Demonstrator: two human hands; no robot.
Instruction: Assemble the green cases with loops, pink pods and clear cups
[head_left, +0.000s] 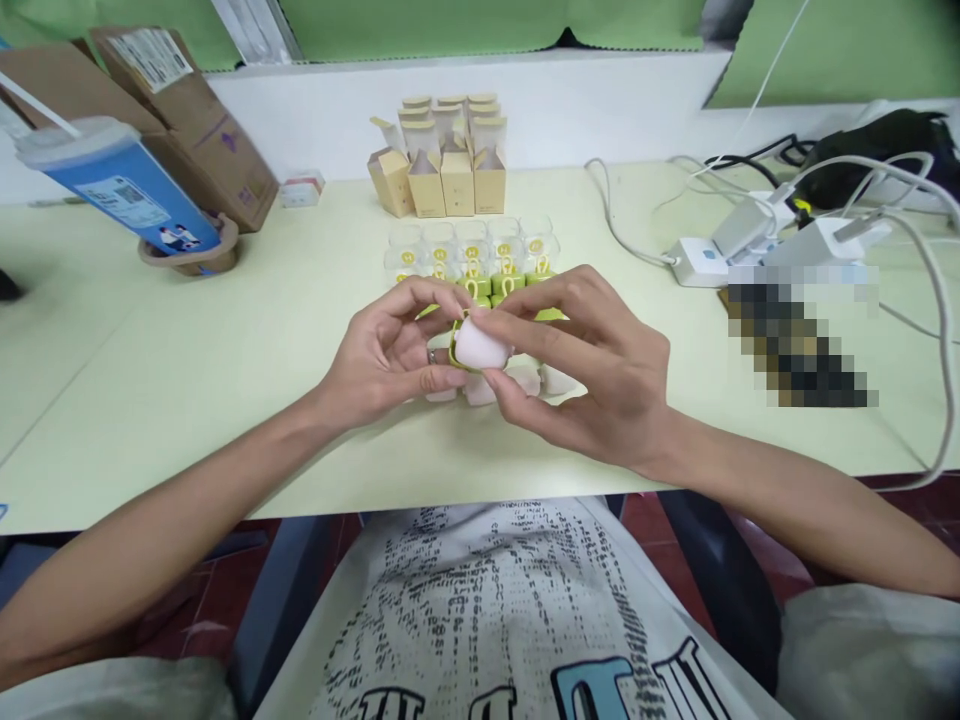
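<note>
One pink case (481,345), pinched between left hand (390,355), right hand (596,370)

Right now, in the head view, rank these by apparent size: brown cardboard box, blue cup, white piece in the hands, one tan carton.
1. brown cardboard box
2. blue cup
Unranked: white piece and tan carton look alike, and the piece sits nearer the camera.
</note>
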